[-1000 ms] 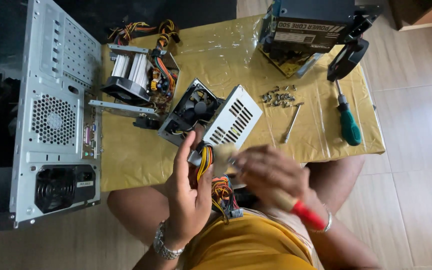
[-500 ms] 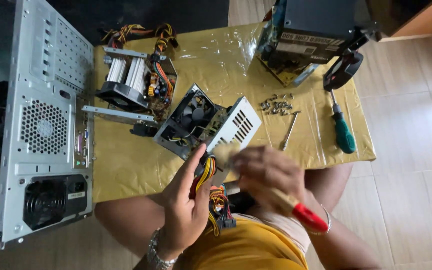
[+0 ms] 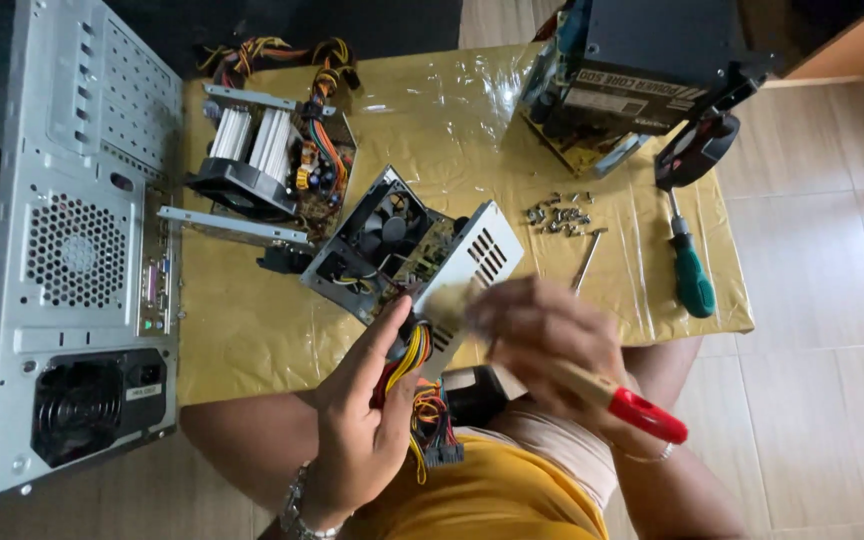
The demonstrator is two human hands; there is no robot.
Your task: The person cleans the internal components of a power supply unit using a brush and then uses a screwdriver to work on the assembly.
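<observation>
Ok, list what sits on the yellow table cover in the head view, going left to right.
Computer case → dismantled power supply with white heat sinks → opened power supply with black fan → pile of screws → green-handled screwdriver.

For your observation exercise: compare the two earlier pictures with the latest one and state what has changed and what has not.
The right hand, blurred, holding a red-handled brush, has slid slightly left over the open grey metal power supply box. The left hand still grips the bundle of coloured wires. The green-handled screwdriver and pile of screws lie unmoved.
</observation>
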